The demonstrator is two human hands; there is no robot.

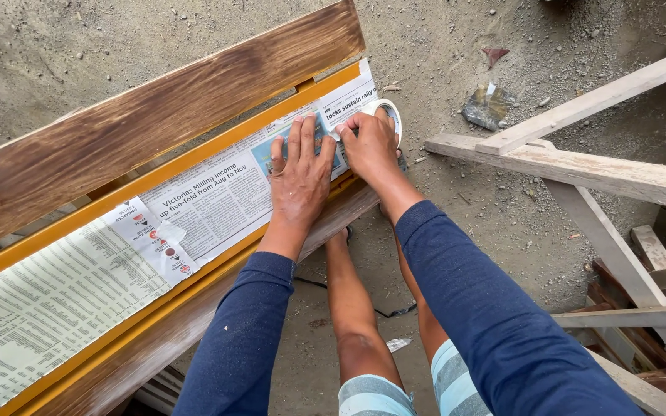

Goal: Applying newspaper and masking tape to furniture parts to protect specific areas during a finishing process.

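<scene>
Hands pressing newspaper (194,208) onto a yellow frame (217,266), seen from the head camera.
Left hand (300,173) lies flat and open, fingers spread, on the newspaper near its far end. Right hand (370,145), just beside it, curls around a tape roll (388,112) at the paper's edge. Stained wooden boards (140,123) flank the frame; dirt floor (502,231) lies below.

Long navy-blue sleeves flecked with pale specks, bare legs — shorts striped light blue and white.

Newspaper (194,208) lies on the frame (156,166), tape roll (388,114) at its right end.
</scene>
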